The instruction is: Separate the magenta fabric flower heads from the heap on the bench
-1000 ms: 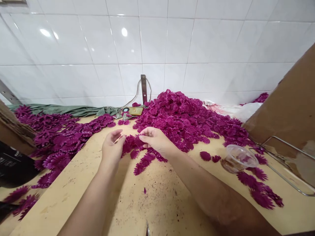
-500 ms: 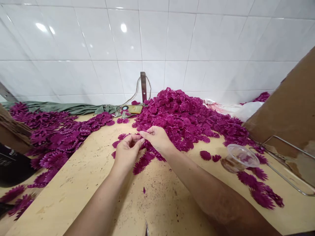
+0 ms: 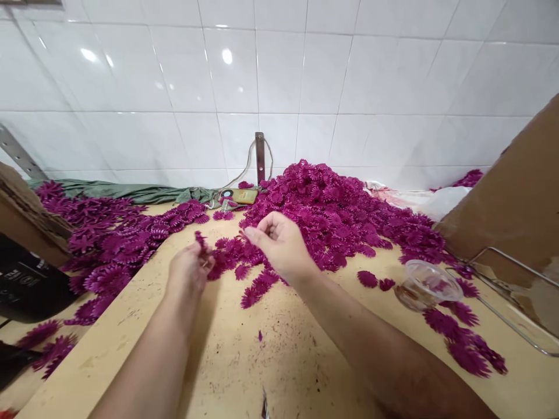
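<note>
A big heap of magenta fabric flower petals (image 3: pixel 332 212) lies against the tiled wall. A flatter spread of darker purple petals (image 3: pixel 109 244) covers the table's left side. My left hand (image 3: pixel 188 269) is closed in a pinch on one small magenta petal piece (image 3: pixel 201 240), lifted just above the table. My right hand (image 3: pixel 279 244) hovers at the near edge of the big heap with fingers loosely curled and nothing visible in them. Loose petals (image 3: pixel 251 288) lie on the table between and below the hands.
A clear plastic cup (image 3: pixel 425 285) lies tipped at the right, next to a wire rack (image 3: pixel 515 302) and a brown cardboard panel (image 3: pixel 515 186). A green cloth (image 3: pixel 131 193) runs along the wall. Dark objects (image 3: pixel 30 282) and a cardboard box sit at the far left.
The hands were pinched together over a petal half a second ago. They have come apart: the left hand moved left with a petal piece, the right hand lifted slightly.
</note>
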`<action>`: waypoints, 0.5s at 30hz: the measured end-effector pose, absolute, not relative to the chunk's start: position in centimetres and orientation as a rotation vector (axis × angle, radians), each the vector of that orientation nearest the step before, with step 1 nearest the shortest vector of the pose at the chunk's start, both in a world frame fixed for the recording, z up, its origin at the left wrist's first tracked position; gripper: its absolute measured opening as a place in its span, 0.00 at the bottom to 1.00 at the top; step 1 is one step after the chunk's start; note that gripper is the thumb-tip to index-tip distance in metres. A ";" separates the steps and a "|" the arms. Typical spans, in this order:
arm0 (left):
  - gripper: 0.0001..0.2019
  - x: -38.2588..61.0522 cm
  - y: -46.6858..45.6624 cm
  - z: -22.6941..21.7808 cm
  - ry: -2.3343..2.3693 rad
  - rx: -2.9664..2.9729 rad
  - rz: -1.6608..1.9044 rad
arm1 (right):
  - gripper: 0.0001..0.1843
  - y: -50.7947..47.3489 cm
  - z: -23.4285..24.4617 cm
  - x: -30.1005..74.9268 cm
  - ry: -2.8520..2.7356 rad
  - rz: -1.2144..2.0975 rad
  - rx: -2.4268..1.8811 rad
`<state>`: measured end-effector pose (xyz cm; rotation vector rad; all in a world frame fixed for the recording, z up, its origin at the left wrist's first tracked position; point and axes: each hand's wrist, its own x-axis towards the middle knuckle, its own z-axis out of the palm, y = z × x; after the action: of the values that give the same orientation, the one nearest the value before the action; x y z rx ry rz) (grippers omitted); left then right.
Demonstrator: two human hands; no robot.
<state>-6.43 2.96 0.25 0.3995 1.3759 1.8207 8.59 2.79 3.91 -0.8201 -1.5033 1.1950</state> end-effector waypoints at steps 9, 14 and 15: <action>0.03 -3.1 1.6 1.2 1.082 0.674 1.465 | 0.19 5.4 2.3 10.2 -1.731 0.953 -1.070; 0.09 -2.4 1.3 0.4 1.033 0.784 1.380 | 0.05 5.0 1.4 9.0 -1.696 1.143 -1.058; 0.12 -2.4 1.3 0.4 1.024 0.842 1.371 | 0.05 5.1 1.2 8.8 -1.671 1.129 -1.073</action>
<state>-2.35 1.26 0.39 0.8418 1.0239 1.3713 8.80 5.08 1.20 -1.0728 -1.6714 1.1285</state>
